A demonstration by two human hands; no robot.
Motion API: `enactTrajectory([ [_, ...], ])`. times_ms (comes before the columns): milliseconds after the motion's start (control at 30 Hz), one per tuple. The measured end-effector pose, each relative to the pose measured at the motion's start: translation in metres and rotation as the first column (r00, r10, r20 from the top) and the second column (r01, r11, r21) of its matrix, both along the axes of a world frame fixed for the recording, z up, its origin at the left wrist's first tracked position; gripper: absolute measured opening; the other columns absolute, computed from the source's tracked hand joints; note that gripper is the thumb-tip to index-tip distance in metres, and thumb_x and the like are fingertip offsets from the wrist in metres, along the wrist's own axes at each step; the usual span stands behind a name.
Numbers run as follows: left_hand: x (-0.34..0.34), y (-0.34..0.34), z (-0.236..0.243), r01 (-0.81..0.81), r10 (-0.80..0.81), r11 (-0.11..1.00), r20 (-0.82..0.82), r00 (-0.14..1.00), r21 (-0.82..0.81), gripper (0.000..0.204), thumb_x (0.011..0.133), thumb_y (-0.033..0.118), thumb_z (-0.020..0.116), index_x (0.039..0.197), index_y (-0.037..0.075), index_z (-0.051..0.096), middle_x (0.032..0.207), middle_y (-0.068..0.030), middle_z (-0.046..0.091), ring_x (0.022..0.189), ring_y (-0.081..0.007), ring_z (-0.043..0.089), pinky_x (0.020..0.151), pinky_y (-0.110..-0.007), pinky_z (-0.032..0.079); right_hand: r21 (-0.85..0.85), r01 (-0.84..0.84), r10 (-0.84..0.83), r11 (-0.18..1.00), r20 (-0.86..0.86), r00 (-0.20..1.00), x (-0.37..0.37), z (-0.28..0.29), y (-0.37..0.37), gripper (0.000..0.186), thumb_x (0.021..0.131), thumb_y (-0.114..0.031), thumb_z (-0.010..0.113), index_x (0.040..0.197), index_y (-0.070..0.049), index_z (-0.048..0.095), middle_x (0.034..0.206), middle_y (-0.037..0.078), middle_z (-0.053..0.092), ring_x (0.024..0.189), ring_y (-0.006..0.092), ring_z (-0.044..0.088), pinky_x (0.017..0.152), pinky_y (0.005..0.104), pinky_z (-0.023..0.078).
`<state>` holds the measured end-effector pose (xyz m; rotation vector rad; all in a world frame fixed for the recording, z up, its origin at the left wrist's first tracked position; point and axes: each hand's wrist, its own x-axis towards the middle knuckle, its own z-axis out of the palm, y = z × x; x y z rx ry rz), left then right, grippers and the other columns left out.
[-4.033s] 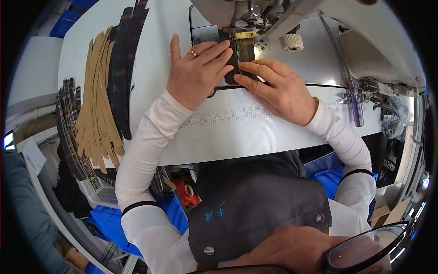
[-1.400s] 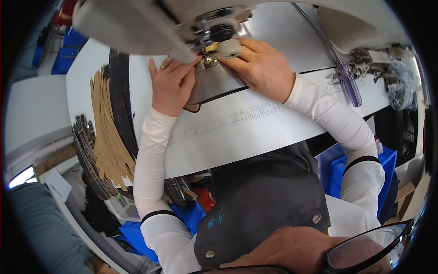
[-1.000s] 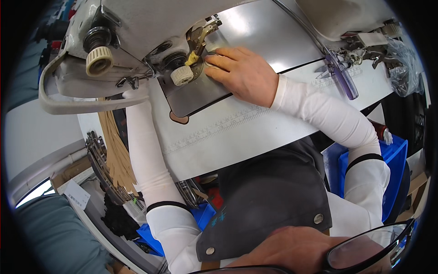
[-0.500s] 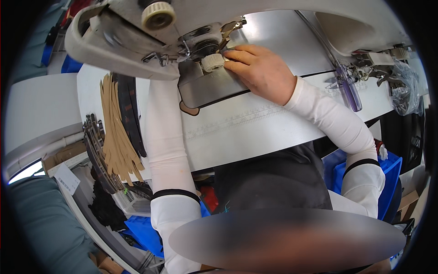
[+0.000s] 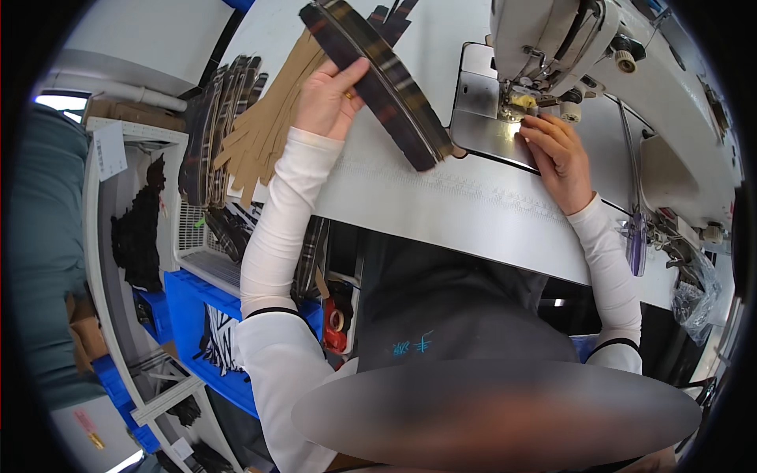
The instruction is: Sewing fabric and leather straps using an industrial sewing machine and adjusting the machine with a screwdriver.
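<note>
A long, dark plaid fabric strip (image 5: pixel 382 83) with a seam-like line along its length slants over the white table. My left hand (image 5: pixel 331 98) grips its near edge, thumb on top and fingers partly hidden below. At the sewing machine (image 5: pixel 544 47), my right hand (image 5: pixel 558 150) rests by the needle area, just over the metal plate (image 5: pixel 493 138). Its fingers are loosely bent and slightly apart, with nothing visible between them. A small yellow part (image 5: pixel 523 101) shows beside the fingertips.
Tan strips (image 5: pixel 264 126) and a bundle of plaid strips (image 5: pixel 221 118) lie at the table's left. A purple-handled screwdriver (image 5: pixel 637 244) is at the right, near a clear plastic bag (image 5: pixel 694 296). Blue crates (image 5: pixel 213 339) stand below left. A printed ruler (image 5: pixel 441 181) runs along the table.
The view has swung, so the machine now sits farther right. My left hand, earlier hidden behind the machine head, is now out at the left with the plaid strip. My right hand stays near the needle.
</note>
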<state>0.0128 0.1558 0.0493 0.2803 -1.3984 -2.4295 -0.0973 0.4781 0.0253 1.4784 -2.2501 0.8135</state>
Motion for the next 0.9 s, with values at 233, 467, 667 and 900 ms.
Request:
enactTrajectory([
  [233,0.030,0.050,0.005,0.067,-0.066,0.996,-0.014,0.998,0.050,0.020,0.089,0.004,0.062,0.108,0.003,0.062,0.104,-0.0054,0.066,0.090,-0.0135,0.064,0.078,-0.029,0.055,-0.314,-0.047,0.304,0.948,0.857,0.417,0.078,-0.004,-0.037,0.038,0.090,-0.010,0.061,0.126,0.002,0.053,0.116,0.011,0.061,0.103,0.0145,0.058,0.087,0.0279,0.048],
  [467,0.048,0.026,0.022,-0.106,0.100,0.987,-0.056,0.993,-0.123,0.015,0.086,0.006,0.066,0.100,0.000,0.066,0.093,-0.0056,0.069,0.080,-0.0114,0.065,0.071,-0.024,0.053,-0.236,-0.123,0.180,0.964,0.918,-0.353,0.164,0.001,-0.019,0.019,0.095,-0.017,0.057,0.098,0.001,0.063,0.082,0.009,0.068,0.067,0.0116,0.066,0.059,0.0215,0.052],
  [667,0.060,0.022,0.009,-0.079,0.115,0.899,0.059,0.992,-0.431,0.016,0.081,0.013,0.073,0.092,0.002,0.070,0.083,-0.0043,0.070,0.070,-0.0103,0.066,0.064,-0.023,0.053,-0.304,-0.022,0.259,0.953,0.846,-0.465,0.183,-0.045,0.000,0.020,0.096,-0.018,0.055,0.102,-0.002,0.065,0.089,0.008,0.069,0.070,0.0108,0.067,0.061,0.0192,0.052],
  [900,0.061,0.029,0.008,-0.061,0.086,0.888,0.033,0.996,-0.457,0.016,0.081,0.014,0.073,0.091,0.001,0.070,0.082,-0.0034,0.070,0.071,-0.0108,0.067,0.067,-0.023,0.054,-0.244,0.029,0.234,0.969,0.883,-0.408,0.181,-0.066,0.008,0.017,0.094,-0.015,0.056,0.099,-0.001,0.066,0.084,0.007,0.069,0.071,0.0109,0.067,0.062,0.0193,0.051],
])
